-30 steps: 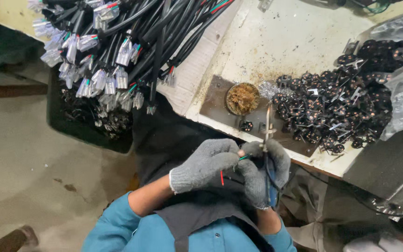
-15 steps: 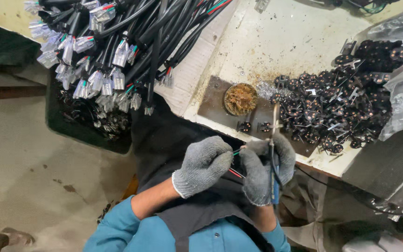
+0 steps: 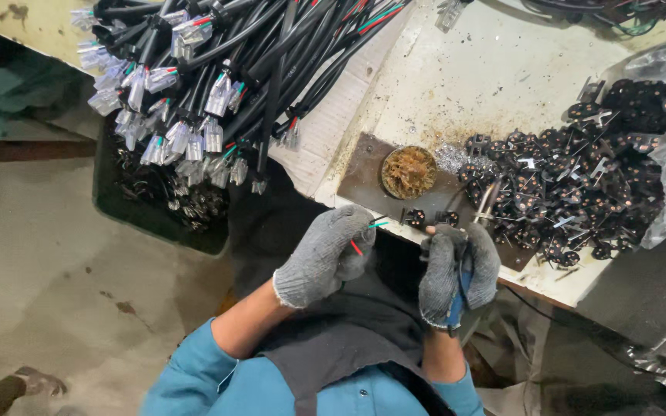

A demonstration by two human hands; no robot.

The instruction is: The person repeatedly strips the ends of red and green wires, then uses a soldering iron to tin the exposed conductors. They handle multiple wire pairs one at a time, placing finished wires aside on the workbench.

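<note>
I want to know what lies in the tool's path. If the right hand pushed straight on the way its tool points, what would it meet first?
Probably the heap of small black plug parts; the right hand aims its blue-handled metal tool there, though depth is unclear.

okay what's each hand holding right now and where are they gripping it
The left hand pinches a cable end just behind its bared red and green wires. The right hand grips a blue-handled tool by its handle, metal tip pointing up.
</note>
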